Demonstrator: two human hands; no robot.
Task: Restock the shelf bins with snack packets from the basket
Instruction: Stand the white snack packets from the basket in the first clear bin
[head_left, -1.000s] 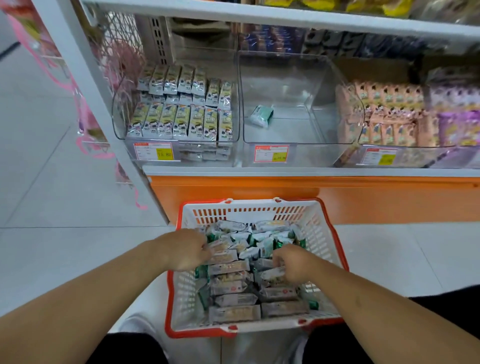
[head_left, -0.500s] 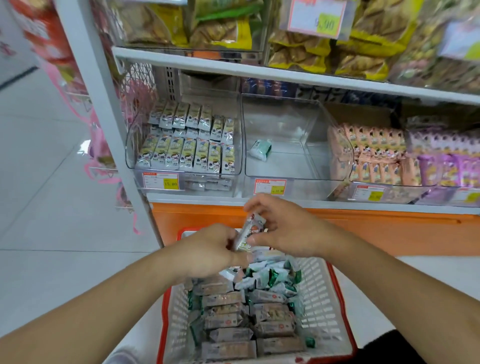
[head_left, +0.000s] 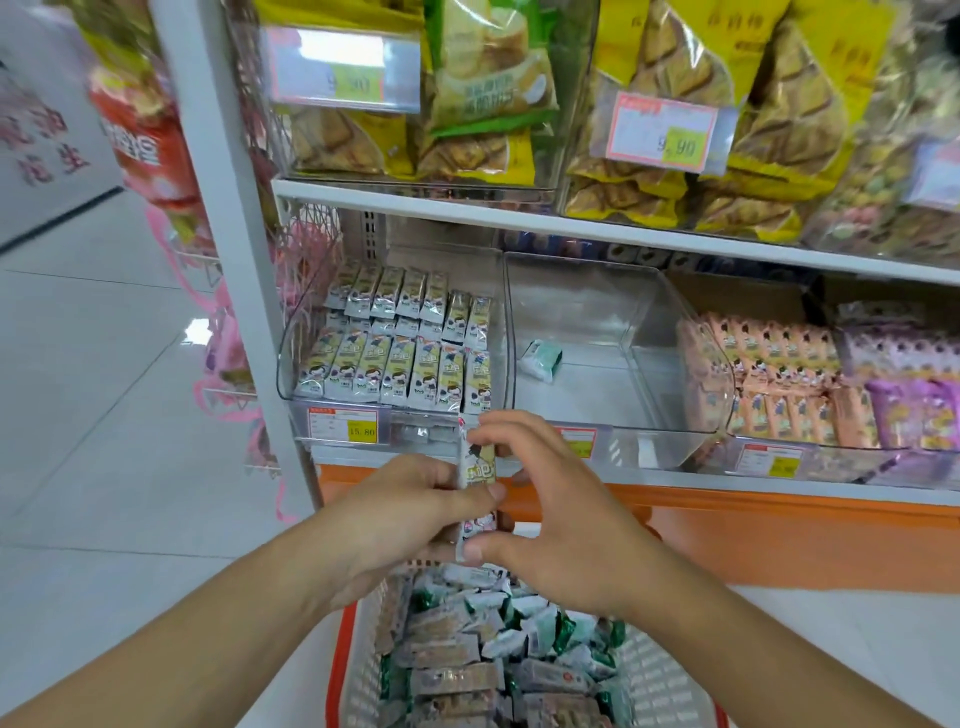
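Note:
A white and red basket (head_left: 657, 675) on the floor holds several grey and green snack packets (head_left: 467, 670). Above it both hands hold a stack of upright yellow-white packets (head_left: 475, 467). My left hand (head_left: 410, 514) grips the stack from the left. My right hand (head_left: 545, 499) pinches it from the right, fingers on top and thumb underneath. Right behind the stack stands a clear bin (head_left: 296, 358) filled with matching packets (head_left: 405, 369). The clear middle bin (head_left: 675, 415) holds a single green packet (head_left: 540, 359).
A bin of orange packets (head_left: 779, 384) and purple packets (head_left: 914, 395) stands to the right. The upper shelf (head_left: 519, 218) carries yellow snack bags (head_left: 727, 156). A white upright post (head_left: 228, 234) and pink netting (head_left: 228, 353) are at the left. An orange base panel (head_left: 779, 535) runs below.
Both hands came up out of the basket with packets and rose to the front of the left bin. The view tilted upward and closer to the shelf.

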